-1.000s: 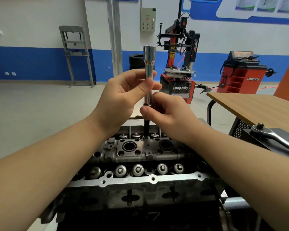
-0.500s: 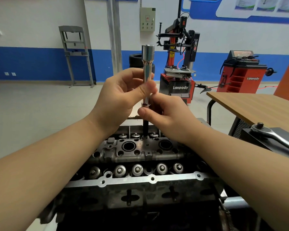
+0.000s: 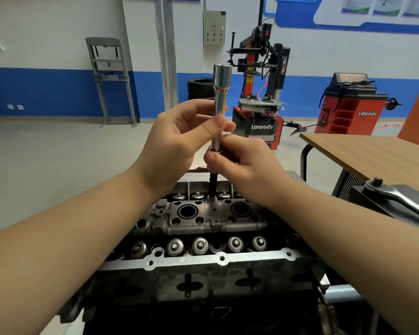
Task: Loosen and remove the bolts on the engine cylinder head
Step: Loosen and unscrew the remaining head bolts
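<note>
Two hands share one upright assembly: our left hand (image 3: 177,143) pinches the long chrome deep socket (image 3: 219,102) mid-shaft, and our right hand (image 3: 242,165) pinches the dark steel bolt (image 3: 213,187) just under the socket's mouth; we judge this steadies both while the bolt lifts free. The bolt's long axis runs twelve to six, tip down at the grey aluminium cylinder head (image 3: 203,221), at its twelve o'clock edge.

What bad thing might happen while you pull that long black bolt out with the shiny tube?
1. The long bolt is still partly down in the cylinder head. If the right hand lets go, it may drop back in.
2. The silver socket is only pinched by the left hand; it might slip off and hit the valve springs.
3. The ratchet near the table edge might get knocked off.
</note>
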The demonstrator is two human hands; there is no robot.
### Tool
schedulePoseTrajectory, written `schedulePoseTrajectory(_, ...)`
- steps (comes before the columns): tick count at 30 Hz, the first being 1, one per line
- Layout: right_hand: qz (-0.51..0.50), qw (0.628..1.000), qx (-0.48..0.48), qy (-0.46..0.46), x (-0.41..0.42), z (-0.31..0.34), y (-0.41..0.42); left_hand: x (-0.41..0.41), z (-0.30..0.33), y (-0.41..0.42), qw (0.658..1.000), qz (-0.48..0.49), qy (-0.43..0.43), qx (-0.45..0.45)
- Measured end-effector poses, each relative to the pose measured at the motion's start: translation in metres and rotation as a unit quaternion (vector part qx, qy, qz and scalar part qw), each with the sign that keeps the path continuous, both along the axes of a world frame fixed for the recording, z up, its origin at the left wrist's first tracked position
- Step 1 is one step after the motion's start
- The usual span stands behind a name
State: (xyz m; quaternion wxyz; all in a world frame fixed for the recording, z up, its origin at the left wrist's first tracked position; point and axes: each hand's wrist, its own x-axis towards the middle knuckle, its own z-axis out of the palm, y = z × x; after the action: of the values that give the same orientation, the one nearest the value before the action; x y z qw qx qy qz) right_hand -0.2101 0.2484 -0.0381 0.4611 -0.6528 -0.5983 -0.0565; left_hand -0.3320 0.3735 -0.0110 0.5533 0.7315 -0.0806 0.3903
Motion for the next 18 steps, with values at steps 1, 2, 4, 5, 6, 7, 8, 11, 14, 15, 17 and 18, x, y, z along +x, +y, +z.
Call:
schedulePoseTrajectory(1,0.006,1.000,-0.010,0.014,0.0003,0.0007,-0.0005,-0.0002,-0.0007,0.0003,1.000,-0.016,0.004,-0.005)
schedulePoseTrajectory(2,0.007,1.000,-0.018,0.022,0.0003,0.0015,-0.0011,-0.0003,-0.0012,0.0004,1.000,-0.019,0.007,-0.005)
schedulePoseTrajectory(4,-0.003,0.999,-0.027,0.020,-0.0001,0.0024,-0.0015,-0.0004,-0.0015,-0.0005,1.000,0.002,0.007,0.011)
schedulePoseTrajectory(5,-0.012,1.000,-0.024,0.011,-0.0002,0.0023,-0.0011,-0.0006,-0.0009,-0.0008,1.000,0.019,0.005,0.022)
schedulePoseTrajectory(6,-0.024,1.000,-0.016,0.001,-0.0004,0.0021,-0.0007,-0.0007,-0.0003,-0.0011,0.999,0.039,0.002,0.030)
schedulePoseTrajectory(7,-0.038,0.999,-0.008,-0.006,-0.0003,0.0016,-0.0005,-0.0007,0.0002,-0.0014,0.998,0.058,-0.003,0.034)
schedulePoseTrajectory(8,-0.049,0.999,0.000,-0.008,-0.0003,0.0014,-0.0006,-0.0004,0.0002,-0.0013,0.997,0.075,-0.008,0.033)
schedulePoseTrajectory(11,-0.044,0.999,0.007,-0.027,-0.0006,0.0019,-0.0019,0.0014,-0.0020,0.0014,0.996,0.087,-0.013,0.024)
schedulePoseTrajectory(14,-0.024,0.999,-0.015,-0.027,-0.0014,0.0032,-0.0031,0.0031,-0.0030,0.0036,1.000,0.029,0.011,0.005)
schedulePoseTrajectory(15,-0.015,0.999,-0.026,-0.012,-0.0012,0.0033,-0.0034,0.0028,-0.0026,0.0034,1.000,0.009,0.018,-0.010)
schedulePoseTrajectory(17,-0.004,0.999,-0.037,0.013,-0.0006,0.0030,-0.0035,0.0021,-0.0024,0.0029,1.000,-0.009,0.020,-0.019)
schedulePoseTrajectory(18,-0.003,0.999,-0.035,0.016,0.0000,0.0025,-0.0030,0.0017,-0.0022,0.0024,1.000,-0.005,0.015,-0.012)
